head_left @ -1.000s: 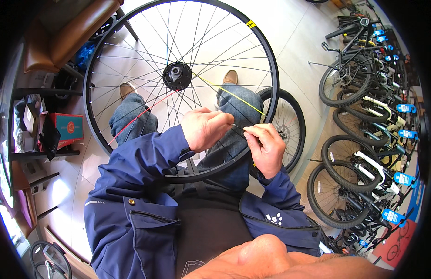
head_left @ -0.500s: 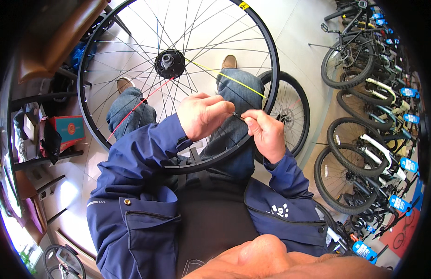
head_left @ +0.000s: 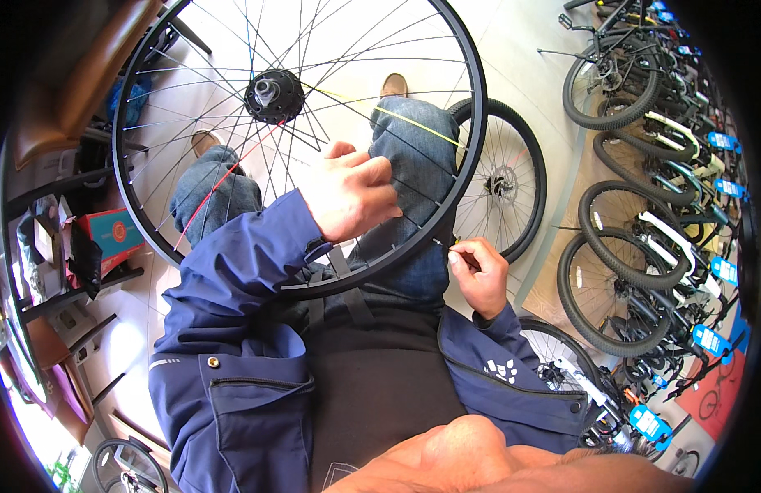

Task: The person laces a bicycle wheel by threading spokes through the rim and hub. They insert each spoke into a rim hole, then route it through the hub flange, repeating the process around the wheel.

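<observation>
A bicycle wheel (head_left: 479,127) with a black rim, a black hub (head_left: 274,96) and mostly dark spokes rests across my lap. One spoke (head_left: 224,177) is red and another spoke (head_left: 413,125) is yellow. Among the spokes at the near right part of the wheel is my left hand (head_left: 352,193), its fingers curled; a dark spoke (head_left: 410,220) runs from its fingertips to the rim. Just outside the rim, my right hand (head_left: 481,275) pinches a thin small rod (head_left: 442,244) with a silvery tip, too small to name more exactly.
Several parked bicycles (head_left: 619,287) with blue tags line the right side. A second wheel (head_left: 512,181) stands beside my right knee. On the left are a dark shelf with a red and teal box (head_left: 113,238) and a brown leather seat (head_left: 85,90).
My right hand has drawn away from my left, down and right, taking the thin rod outside the rim. My left hand has shifted slightly left. The wheel appears further left in view.
</observation>
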Demonstrator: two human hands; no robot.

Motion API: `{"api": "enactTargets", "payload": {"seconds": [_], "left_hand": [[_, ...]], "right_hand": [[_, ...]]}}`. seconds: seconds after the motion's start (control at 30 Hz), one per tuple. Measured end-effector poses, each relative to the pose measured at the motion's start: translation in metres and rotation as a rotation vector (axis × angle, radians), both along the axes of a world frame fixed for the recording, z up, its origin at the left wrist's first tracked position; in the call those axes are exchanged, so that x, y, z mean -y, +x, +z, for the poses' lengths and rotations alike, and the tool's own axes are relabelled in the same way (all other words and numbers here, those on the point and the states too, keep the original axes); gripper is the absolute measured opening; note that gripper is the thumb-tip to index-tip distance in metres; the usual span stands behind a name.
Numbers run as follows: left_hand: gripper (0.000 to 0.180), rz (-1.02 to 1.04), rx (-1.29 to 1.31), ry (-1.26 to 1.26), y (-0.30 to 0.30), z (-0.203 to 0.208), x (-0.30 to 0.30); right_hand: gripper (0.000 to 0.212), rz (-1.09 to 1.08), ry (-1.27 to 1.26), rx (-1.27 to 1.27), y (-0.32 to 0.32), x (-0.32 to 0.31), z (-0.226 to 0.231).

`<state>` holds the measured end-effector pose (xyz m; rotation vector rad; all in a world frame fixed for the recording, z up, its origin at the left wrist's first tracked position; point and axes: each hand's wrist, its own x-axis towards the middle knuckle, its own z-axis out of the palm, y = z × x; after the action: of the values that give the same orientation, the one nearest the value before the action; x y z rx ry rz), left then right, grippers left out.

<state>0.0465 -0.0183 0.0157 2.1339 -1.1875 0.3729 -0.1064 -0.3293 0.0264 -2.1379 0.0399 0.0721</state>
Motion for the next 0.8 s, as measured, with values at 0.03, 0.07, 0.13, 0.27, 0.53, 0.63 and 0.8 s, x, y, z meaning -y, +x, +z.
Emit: {"api": "enactTargets", "payload": {"seconds": [0.03, 0.07, 0.13, 0.27, 0.53, 0.63, 0.8], "left_hand": [[0.023, 0.004, 0.001, 0.002, 0.000, -0.001, 0.000], [0.024, 0.007, 0.002, 0.005, -0.001, -0.002, 0.001], [0.024, 0.008, 0.009, 0.019, -0.001, -0.002, 0.003], [0.024, 0.026, 0.015, 0.062, 0.000, 0.000, 0.003], [0.024, 0.034, -0.007, 0.080, 0.002, 0.001, 0.002], [0.024, 0.035, -0.003, 0.085, 0.002, 0.000, 0.002], [0.024, 0.026, -0.026, 0.081, 0.002, 0.001, 0.001]], "right_hand": [[0.007, -0.018, 0.015, 0.003, -0.004, -0.003, -0.003], [0.007, -0.012, -0.029, 0.027, -0.003, -0.004, -0.007], [0.007, -0.009, -0.044, 0.043, 0.000, -0.009, -0.010], [0.007, 0.007, -0.049, 0.065, 0.006, -0.014, -0.009], [0.007, 0.011, -0.062, 0.085, 0.010, -0.018, -0.006], [0.008, 0.014, -0.053, 0.073, 0.013, -0.020, -0.006], [0.009, 0.020, -0.041, 0.078, 0.016, -0.024, -0.009]]}}
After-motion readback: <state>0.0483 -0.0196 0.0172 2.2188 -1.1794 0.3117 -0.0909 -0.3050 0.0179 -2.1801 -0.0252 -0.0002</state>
